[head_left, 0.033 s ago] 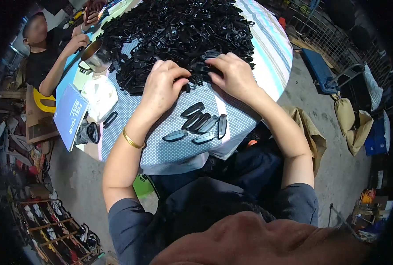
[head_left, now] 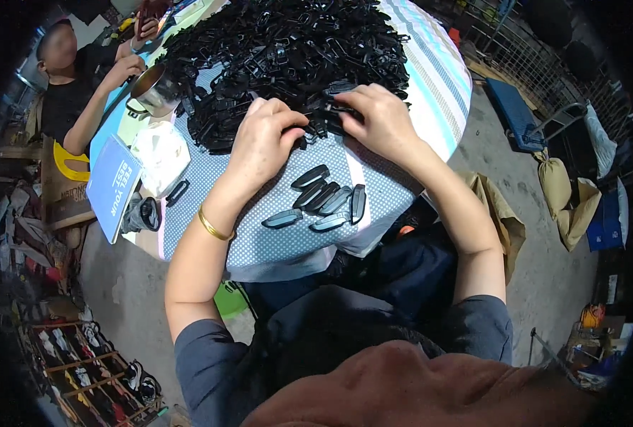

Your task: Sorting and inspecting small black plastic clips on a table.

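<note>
A large heap of small black plastic parts point(head_left: 288, 50) covers the far half of a round table with a dotted cloth point(head_left: 274, 245). My left hand point(head_left: 263, 142) and my right hand point(head_left: 377, 117) meet at the heap's near edge. Each has its fingers curled on a black plastic piece, and the two pieces are held close together between the hands. A gold bangle point(head_left: 213, 226) circles my left wrist. Just below my hands, several oblong black pieces point(head_left: 323, 203) lie side by side on the cloth, apart from the heap.
Another person point(head_left: 71, 78) sits at the table's far left beside a metal bowl point(head_left: 156, 89). A white crumpled bag point(head_left: 161, 153), a blue booklet point(head_left: 114, 185) and a black clip point(head_left: 178, 192) lie at the left edge. A blue cart point(head_left: 516, 114) and sacks point(head_left: 565, 188) stand right.
</note>
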Action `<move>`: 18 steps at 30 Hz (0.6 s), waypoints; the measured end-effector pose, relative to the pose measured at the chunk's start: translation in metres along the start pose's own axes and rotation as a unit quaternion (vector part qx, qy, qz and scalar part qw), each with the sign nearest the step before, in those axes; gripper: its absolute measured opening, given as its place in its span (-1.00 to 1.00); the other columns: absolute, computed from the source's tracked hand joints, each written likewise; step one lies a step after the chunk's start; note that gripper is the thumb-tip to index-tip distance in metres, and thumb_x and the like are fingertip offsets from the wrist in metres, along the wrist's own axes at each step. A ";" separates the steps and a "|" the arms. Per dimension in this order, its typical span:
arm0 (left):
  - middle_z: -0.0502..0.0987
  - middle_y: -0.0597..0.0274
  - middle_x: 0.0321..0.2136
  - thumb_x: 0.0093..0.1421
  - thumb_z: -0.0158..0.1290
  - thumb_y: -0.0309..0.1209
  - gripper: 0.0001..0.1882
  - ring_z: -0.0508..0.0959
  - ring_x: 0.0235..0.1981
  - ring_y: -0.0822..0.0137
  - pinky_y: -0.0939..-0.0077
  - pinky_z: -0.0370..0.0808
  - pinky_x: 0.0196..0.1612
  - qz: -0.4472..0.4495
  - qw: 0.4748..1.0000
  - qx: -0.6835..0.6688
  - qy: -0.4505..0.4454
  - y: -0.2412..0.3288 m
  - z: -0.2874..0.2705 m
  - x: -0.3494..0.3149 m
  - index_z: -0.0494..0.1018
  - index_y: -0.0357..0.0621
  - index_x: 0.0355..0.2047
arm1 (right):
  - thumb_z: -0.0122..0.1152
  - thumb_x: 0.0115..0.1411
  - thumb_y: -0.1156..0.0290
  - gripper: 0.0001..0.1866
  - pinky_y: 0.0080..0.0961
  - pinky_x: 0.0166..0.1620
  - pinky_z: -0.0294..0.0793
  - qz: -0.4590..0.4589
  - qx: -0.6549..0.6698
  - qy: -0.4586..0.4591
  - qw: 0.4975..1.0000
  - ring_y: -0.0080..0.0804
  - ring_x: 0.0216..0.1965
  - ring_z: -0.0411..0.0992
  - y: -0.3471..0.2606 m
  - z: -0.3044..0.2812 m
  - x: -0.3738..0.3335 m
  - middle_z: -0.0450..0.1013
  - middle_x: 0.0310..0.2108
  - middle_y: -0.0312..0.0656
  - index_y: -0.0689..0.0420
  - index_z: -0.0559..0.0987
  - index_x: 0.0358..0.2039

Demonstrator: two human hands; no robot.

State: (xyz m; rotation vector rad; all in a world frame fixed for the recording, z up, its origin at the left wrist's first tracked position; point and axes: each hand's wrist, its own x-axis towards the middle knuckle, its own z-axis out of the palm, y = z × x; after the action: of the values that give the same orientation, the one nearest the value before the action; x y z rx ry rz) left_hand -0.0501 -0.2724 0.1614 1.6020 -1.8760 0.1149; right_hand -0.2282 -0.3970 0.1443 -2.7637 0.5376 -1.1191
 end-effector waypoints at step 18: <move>0.41 0.25 -0.34 -0.08 0.13 -0.41 -0.75 0.34 -0.18 0.23 0.32 0.23 -0.10 0.161 0.985 0.026 -0.064 0.009 0.047 0.011 0.44 -0.15 -0.34 | 0.25 -0.14 0.47 -0.73 -0.28 -0.28 0.41 -0.020 0.071 -0.238 0.968 -0.06 -0.38 0.42 -0.014 -0.038 -0.020 0.44 -0.44 -0.04 0.25 0.52 -0.36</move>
State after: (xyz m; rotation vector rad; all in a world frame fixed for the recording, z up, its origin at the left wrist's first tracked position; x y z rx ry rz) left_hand -0.0781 -0.3016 0.1339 1.3548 -2.2371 0.2059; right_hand -0.2633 -0.3756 0.1619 -2.7803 0.3268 -0.4403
